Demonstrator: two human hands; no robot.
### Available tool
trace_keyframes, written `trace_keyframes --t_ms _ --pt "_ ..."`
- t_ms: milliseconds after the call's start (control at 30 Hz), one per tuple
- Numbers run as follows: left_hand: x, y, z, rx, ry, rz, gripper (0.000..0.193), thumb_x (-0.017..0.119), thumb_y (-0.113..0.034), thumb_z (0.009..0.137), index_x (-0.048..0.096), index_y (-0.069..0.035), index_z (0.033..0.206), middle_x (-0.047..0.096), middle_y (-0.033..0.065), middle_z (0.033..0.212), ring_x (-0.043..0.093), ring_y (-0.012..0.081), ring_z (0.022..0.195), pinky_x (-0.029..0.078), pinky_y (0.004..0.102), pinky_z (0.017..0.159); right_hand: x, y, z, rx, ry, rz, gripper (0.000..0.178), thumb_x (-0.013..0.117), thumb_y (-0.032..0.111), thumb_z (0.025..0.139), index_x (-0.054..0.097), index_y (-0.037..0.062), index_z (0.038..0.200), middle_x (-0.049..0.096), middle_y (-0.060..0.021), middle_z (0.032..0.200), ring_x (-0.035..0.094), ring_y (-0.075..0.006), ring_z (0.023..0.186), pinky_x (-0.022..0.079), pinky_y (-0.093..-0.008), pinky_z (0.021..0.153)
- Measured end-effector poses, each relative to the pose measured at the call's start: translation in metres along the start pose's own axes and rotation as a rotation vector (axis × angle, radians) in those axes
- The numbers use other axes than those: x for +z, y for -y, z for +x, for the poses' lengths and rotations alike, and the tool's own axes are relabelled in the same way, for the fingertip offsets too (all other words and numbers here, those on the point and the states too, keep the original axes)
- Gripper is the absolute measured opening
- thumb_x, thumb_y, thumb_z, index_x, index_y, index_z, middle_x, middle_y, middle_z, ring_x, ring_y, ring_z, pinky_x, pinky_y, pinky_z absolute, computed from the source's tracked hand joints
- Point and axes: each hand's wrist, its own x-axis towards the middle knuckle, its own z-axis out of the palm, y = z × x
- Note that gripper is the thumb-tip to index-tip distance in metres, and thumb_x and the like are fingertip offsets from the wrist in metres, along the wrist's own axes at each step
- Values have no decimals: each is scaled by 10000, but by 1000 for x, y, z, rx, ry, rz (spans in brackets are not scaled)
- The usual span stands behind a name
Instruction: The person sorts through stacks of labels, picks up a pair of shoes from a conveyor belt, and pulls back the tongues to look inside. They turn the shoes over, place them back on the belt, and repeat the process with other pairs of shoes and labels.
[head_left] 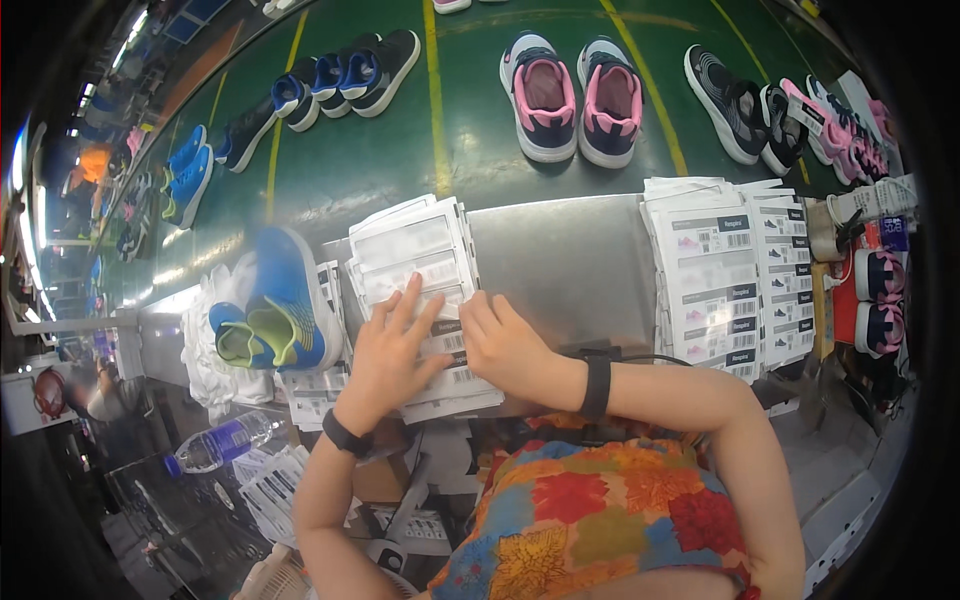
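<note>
A stack of label sheets [418,240] lies in front of me on a metal ledge. My left hand [392,355] rests on it, palm down and fingers spread, holding nothing. At the stack's right edge, my right hand [510,352] has its fingers closed in a pinch on a label sheet; the fingertips are partly hidden. Both wrists wear dark bands. Just left of the stack stands a pair of blue sneakers [292,290] with yellow-green lining, on top of other sheets.
More label sheets [705,255] are piled at the right. Beyond the ledge, a green conveyor belt [470,110] with yellow lines carries pink-lined sneakers [545,95] and black sneakers [385,75]. White crumpled paper [205,350] and a plastic bottle [225,445] are at the left.
</note>
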Motion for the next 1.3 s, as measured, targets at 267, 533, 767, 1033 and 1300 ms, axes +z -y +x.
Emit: trace_keyframes --t_ms 267,533,767,1033,1300 --pt "-23 63 38 -184 485 -495 529 450 -417 996 431 -185 1471 277 120 1545 283 380 1316 247 455 1140 -25 20 9 -62 -31 360 253 620 154 685 671 -68 795 622 -194 891 584 -319 887 477 -466 885" --pt "-35 81 39 -162 563 -786 598 447 -499 1001 449 -113 1456 178 106 1552 376 282 1320 350 387 1070 -91 -27 25 -207 -763 808 142 701 144 806 615 33 796 608 -75 803 614 -242 789 492 -478 940" --pt "-68 -15 130 -2 396 -465 857 699 -379 885 238 -28 1516 347 231 1512 604 271 1140 536 332 813 -32 -287 -26 1129 -720 808 509 836 294 752 535 29 1065 654 -89 893 646 -194 801 511 -320 713" --pt "70 -48 323 205 -101 -747 660 699 -108 811 417 -95 1408 519 219 1276 468 326 1262 348 428 1090 -84 -291 -47 925 -545 309 880 818 327 755 365 -5 1433 479 -235 1333 494 -384 1174 403 -461 1013" --pt "44 -50 455 119 8 -1205 153 518 30 776 665 46 817 699 158 753 716 234 720 574 334 654 -99 -179 -128 838 246 349 652 711 365 824 498 44 1350 422 -218 1415 402 -428 1279 371 -507 1046"
